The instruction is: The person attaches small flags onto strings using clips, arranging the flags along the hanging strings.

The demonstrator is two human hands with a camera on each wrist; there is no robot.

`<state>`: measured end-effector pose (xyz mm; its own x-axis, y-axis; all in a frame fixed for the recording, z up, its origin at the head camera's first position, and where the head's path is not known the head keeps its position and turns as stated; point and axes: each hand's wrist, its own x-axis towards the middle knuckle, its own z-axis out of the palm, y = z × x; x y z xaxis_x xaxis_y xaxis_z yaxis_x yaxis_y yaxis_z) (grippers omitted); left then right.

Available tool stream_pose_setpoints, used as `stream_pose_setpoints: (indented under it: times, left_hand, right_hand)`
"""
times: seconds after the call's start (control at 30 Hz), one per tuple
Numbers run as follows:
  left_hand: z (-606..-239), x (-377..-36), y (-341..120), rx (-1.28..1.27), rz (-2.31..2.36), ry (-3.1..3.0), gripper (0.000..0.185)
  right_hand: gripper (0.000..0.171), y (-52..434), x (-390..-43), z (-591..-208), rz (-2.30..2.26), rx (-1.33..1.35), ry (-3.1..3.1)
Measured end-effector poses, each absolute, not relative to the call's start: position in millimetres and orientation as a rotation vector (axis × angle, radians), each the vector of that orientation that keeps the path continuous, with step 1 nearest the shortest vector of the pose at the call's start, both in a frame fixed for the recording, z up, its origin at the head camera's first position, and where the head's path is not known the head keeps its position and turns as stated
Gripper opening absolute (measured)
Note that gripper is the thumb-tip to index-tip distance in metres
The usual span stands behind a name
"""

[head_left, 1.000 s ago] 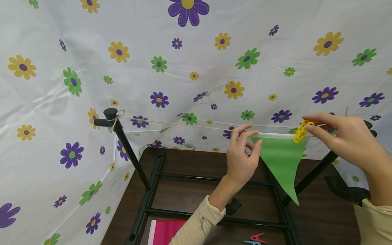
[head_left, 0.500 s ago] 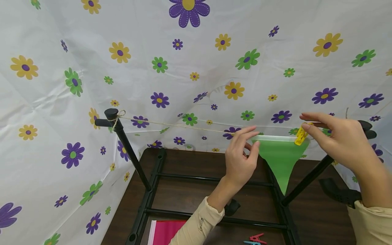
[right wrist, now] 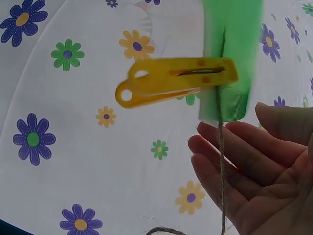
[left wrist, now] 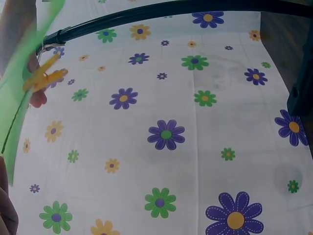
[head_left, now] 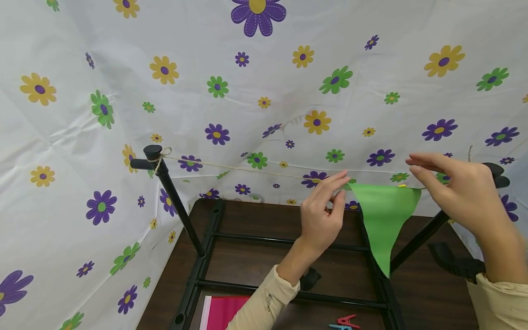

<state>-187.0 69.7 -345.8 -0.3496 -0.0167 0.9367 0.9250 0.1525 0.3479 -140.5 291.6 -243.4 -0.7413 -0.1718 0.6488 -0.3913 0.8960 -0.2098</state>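
A green pennant (head_left: 385,215) hangs from a thin twine line (head_left: 247,168) strung between two black posts. A yellow clothespin (right wrist: 176,81) clips the pennant's right top corner to the twine; in the head view only a sliver of the pin (head_left: 402,185) shows. My right hand (head_left: 453,188) hovers just right of the pin with fingers (right wrist: 244,166) straight and apart, off the pin. My left hand (head_left: 323,211) is at the pennant's left top corner, index tip at the twine, thumb a little clear of the fabric. In the left wrist view the pennant (left wrist: 19,98) and pin (left wrist: 44,78) appear edge-on.
The black stand frame (head_left: 206,256) lies on a dark brown table (head_left: 247,261), its left post (head_left: 154,153) and right post (head_left: 492,169) carrying the twine. A pink pennant (head_left: 224,311) and red and blue clothespins (head_left: 346,321) lie at the near edge. Flowered sheeting (head_left: 264,91) covers the walls.
My right hand has let go of the yellow clothespin, which now stays clipped on. The pennant has swung so its white top band no longer shows. My left thumb eased off the corner.
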Motion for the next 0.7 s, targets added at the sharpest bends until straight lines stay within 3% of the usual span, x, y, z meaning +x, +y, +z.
stream_pose_setpoints:
  times: [0.4,0.7]
  left_hand:
    - [-348.9,-189.0,60.2,-0.973,-1.291,-1.443,0.022]
    - [-359.8,-187.9,45.7,-1.002,-1.308,-1.432,0.022]
  right_hand:
    - [0.025,285.9,-125.9,-251.2,0.463,0.392,-2.214]
    - [0.065,276.7,-112.0,-271.2,0.534,0.430,-2.032]
